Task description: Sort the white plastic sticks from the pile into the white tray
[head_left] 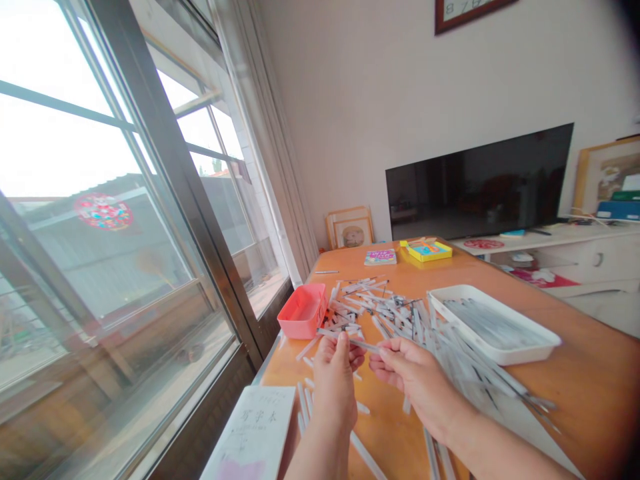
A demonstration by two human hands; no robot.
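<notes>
A slim pale pen (pixel 366 345) runs nearly level between my two hands, above the table. My left hand (pixel 336 365) pinches it between thumb and fingers, and its tip end sticks out past the thumb. At the other end, my right hand (pixel 406 363) is closed on it with thumb and forefinger. Whether it is one piece or a refill partly inside a barrel cannot be made out. Just beyond the hands lies a loose heap of white pen barrels and caps (pixel 395 313), some with dark parts. Long thin clear refills (pixel 470 363) are strewn right of my right hand.
A pink basket (pixel 300 327) stands left of the heap, a white tray (pixel 530 343) of refills at right. A notebook (pixel 250 433) lies front left on the wooden table (pixel 575 373). Farther back are a booklet (pixel 380 257) and a yellow box (pixel 440 253). Windows border the left side.
</notes>
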